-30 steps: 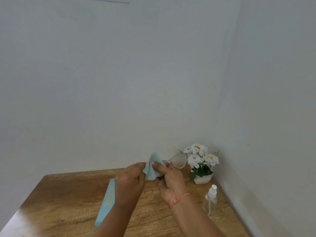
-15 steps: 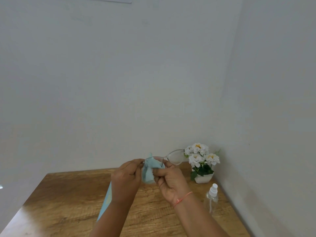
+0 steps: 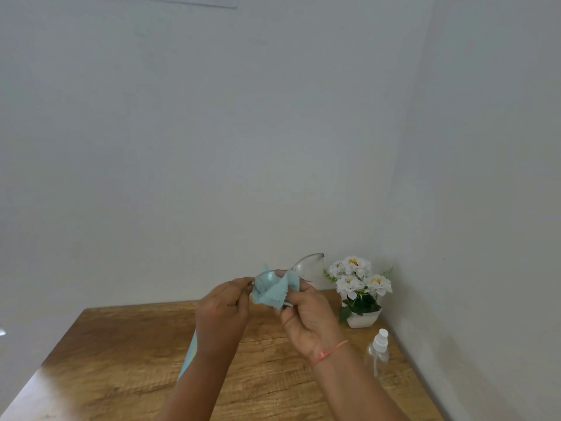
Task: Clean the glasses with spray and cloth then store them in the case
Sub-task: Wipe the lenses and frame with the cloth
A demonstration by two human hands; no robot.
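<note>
Clear-framed glasses (image 3: 309, 267) are held up above the wooden table (image 3: 121, 354). My left hand (image 3: 223, 311) pinches the glasses at their left end. My right hand (image 3: 306, 317) grips a light blue cloth (image 3: 271, 290) bunched around the left lens. The right lens sticks out bare to the upper right. A light blue case (image 3: 189, 357) lies on the table under my left forearm, mostly hidden. A clear spray bottle (image 3: 377, 352) with a white nozzle stands at the right.
A small white pot of white flowers (image 3: 359, 291) stands in the back right corner. Plain walls close off the back and the right side of the table.
The cloth has shifted lower around the left lens and spread wider. Both hands have stayed close together above the table, and the right lens now rises a little higher.
</note>
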